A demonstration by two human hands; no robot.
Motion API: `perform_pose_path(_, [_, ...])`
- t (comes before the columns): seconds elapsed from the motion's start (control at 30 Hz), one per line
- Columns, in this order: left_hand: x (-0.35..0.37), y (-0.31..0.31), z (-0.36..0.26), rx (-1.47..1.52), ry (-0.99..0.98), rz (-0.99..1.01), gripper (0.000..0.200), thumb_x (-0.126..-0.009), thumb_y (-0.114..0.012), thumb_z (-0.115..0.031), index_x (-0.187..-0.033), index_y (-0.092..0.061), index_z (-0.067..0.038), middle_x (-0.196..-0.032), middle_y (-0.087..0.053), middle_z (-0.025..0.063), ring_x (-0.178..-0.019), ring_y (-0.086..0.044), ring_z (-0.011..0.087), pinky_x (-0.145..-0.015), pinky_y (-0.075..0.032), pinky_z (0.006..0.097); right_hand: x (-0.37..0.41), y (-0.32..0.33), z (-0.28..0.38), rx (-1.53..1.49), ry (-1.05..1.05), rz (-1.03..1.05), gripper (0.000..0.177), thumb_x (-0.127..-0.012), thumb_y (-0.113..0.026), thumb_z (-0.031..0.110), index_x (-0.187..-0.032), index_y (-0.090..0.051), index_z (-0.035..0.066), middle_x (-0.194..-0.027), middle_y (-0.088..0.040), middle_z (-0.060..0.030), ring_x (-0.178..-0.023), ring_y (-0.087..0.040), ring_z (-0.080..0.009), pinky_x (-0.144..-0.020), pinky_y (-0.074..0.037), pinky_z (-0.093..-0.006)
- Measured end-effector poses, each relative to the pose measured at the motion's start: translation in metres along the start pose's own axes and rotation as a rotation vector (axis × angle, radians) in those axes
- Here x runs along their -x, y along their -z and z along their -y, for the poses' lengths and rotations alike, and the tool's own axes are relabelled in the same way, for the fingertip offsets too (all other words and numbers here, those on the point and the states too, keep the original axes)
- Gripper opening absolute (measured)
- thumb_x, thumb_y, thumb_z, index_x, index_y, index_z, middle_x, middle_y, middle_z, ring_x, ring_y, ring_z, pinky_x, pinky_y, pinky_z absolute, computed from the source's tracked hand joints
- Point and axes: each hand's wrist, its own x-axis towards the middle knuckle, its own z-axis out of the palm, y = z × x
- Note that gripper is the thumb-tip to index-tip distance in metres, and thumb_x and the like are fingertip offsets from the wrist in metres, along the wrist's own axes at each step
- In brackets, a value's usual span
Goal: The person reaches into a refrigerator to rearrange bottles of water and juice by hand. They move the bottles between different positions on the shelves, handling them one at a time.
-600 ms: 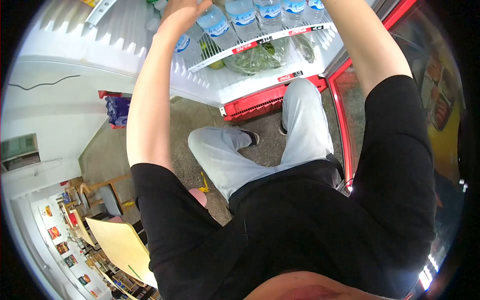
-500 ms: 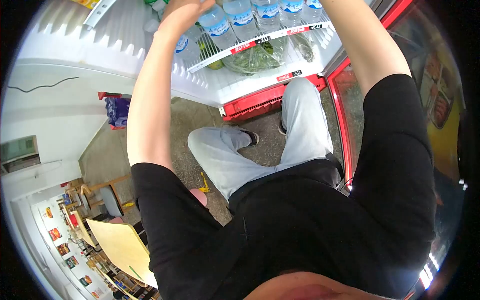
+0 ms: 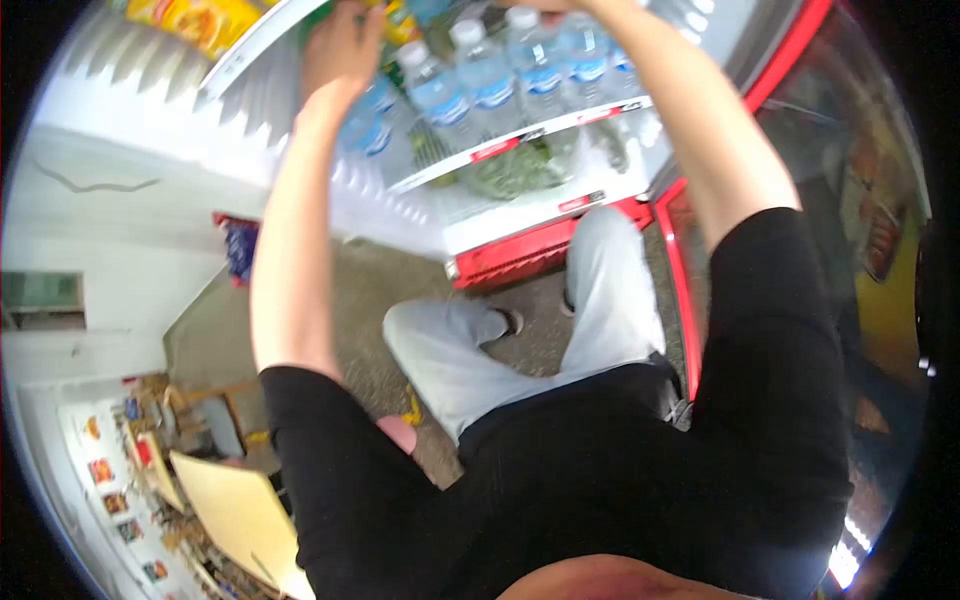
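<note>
My left hand [image 3: 342, 55] reaches into the upper left of an open drinks fridge, its fingers bent near something green [image 3: 316, 16] at the frame's top edge. What those fingers hold, if anything, is hidden. Just right of it shows a yellow item [image 3: 402, 22]. My right hand [image 3: 550, 6] is mostly cut off by the top edge, above the clear water bottles, and its fingers cannot be made out. Blue-labelled water bottles [image 3: 490, 78] stand in a row on the wire shelf [image 3: 470, 158], under both hands.
Bagged green vegetables [image 3: 520, 172] lie below the bottle shelf. Yellow packets [image 3: 205, 22] sit on a shelf at upper left. The red-framed fridge door [image 3: 680, 290] stands open at right. My knees are before the red base [image 3: 530, 255]. A wooden table [image 3: 235, 505] is at lower left.
The view has tilted, so the fridge and bottles sit lower and more of the upper shelf shows. My left hand is over the shelf's left side; my right hand has moved left above the bottles.
</note>
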Motion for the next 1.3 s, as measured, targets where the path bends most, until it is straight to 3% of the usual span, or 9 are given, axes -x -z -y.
perform_pose_path(0.27, [-0.009,-0.046,0.094,-0.143,0.129,0.397,0.051,-0.102,-0.047,-0.050,-0.114,-0.069,-0.006,-0.122,-0.070,0.0212,-0.118,-0.062,0.0446,-0.101,-0.049,0.0529,0.028,0.040,0.024,-0.432,-0.146,0.197,0.065,-0.090,-0.060,0.060,-0.078,-0.077,-0.001,-0.076,-0.075,-0.0166,-0.078,-0.074,-0.0331,-0.084,-0.057,-0.0422])
perform_pose_path(0.5, [-0.007,-0.044,0.091,0.038,0.174,0.455,0.054,-0.100,-0.050,-0.052,-0.117,-0.071,-0.006,-0.124,-0.070,0.0213,-0.120,-0.063,0.0413,-0.102,-0.049,0.0493,0.020,0.029,0.031,-0.255,-0.150,0.056,0.069,-0.088,-0.060,0.066,-0.079,-0.078,0.000,-0.073,-0.073,-0.0210,-0.083,-0.075,-0.0343,-0.085,-0.056,-0.0445])
perform_pose_path(0.57, [-0.003,-0.087,0.130,0.016,0.206,0.222,0.045,-0.095,-0.052,-0.029,-0.130,-0.067,-0.005,-0.130,-0.067,0.0242,-0.125,-0.062,0.0396,-0.107,-0.048,0.0437,0.024,0.045,0.037,-0.257,-0.111,0.085,0.063,-0.093,-0.055,0.062,-0.084,-0.079,0.004,-0.076,-0.074,-0.0189,-0.084,-0.075,-0.0328,-0.086,-0.056,-0.0442])
perform_pose_path(0.63, [-0.001,-0.048,0.079,0.013,0.345,0.294,0.038,-0.092,-0.055,-0.033,-0.110,-0.073,-0.005,-0.107,-0.073,0.0242,-0.103,-0.070,0.0408,-0.091,-0.054,0.0496,0.025,0.039,0.038,-0.285,-0.131,0.083,0.064,-0.092,-0.051,0.068,-0.084,-0.083,0.013,-0.069,-0.074,-0.0111,-0.081,-0.076,-0.0234,-0.089,-0.055,-0.0392])
perform_pose_path(0.93, [0.002,-0.025,0.052,-0.029,0.489,0.391,0.035,-0.087,-0.054,-0.023,-0.103,-0.078,-0.004,-0.114,-0.073,0.0226,-0.109,-0.070,0.0374,-0.095,-0.054,0.0480,0.040,0.053,0.029,-0.194,-0.083,-0.281,0.055,-0.092,-0.051,0.062,-0.095,-0.082,0.016,-0.088,-0.077,-0.0122,-0.096,-0.072,-0.0358,-0.092,-0.055,-0.0458])
perform_pose_path(1.03, [0.003,-0.026,0.047,-0.032,0.526,0.349,0.035,-0.086,-0.054,-0.023,-0.105,-0.078,-0.004,-0.115,-0.073,0.0210,-0.109,-0.070,0.0368,-0.095,-0.054,0.0473,0.044,0.071,0.021,-0.053,-0.170,-0.305,0.049,-0.091,-0.054,0.058,-0.098,-0.081,0.018,-0.099,-0.077,-0.0139,-0.101,-0.071,-0.0386,-0.094,-0.054,-0.0479])
perform_pose_path(1.07, [0.004,-0.026,0.046,-0.032,0.517,0.349,0.036,-0.087,-0.054,-0.023,-0.105,-0.078,-0.004,-0.116,-0.073,0.0207,-0.110,-0.070,0.0367,-0.095,-0.054,0.0471,0.050,0.077,0.019,0.050,-0.146,-0.344,0.051,-0.093,-0.054,0.052,-0.096,-0.080,0.008,-0.093,-0.076,-0.0173,-0.093,-0.073,-0.0368,-0.087,-0.056,-0.0434])
perform_pose_path(1.17, [0.005,-0.024,0.044,-0.044,0.503,0.359,0.037,-0.087,-0.053,-0.024,-0.107,-0.078,-0.004,-0.117,-0.073,0.0199,-0.111,-0.070,0.0364,-0.096,-0.054,0.0466,0.051,0.081,-0.012,0.469,-0.137,-0.503,0.049,-0.093,-0.056,0.050,-0.105,-0.078,0.008,-0.091,-0.076,-0.0168,-0.095,-0.073,-0.0360,-0.089,-0.057,-0.0451])
perform_pose_path(1.3, [0.005,-0.021,0.044,-0.047,0.545,0.362,0.038,-0.088,-0.053,-0.024,-0.109,-0.077,-0.005,-0.119,-0.073,0.0194,-0.112,-0.070,0.0360,-0.096,-0.054,0.0462,0.075,0.094,0.001,0.519,-0.451,-0.224,0.050,-0.089,-0.060,0.046,-0.125,-0.071,0.012,-0.121,-0.073,-0.0125,-0.111,-0.071,-0.0318,-0.094,-0.056,-0.0449])
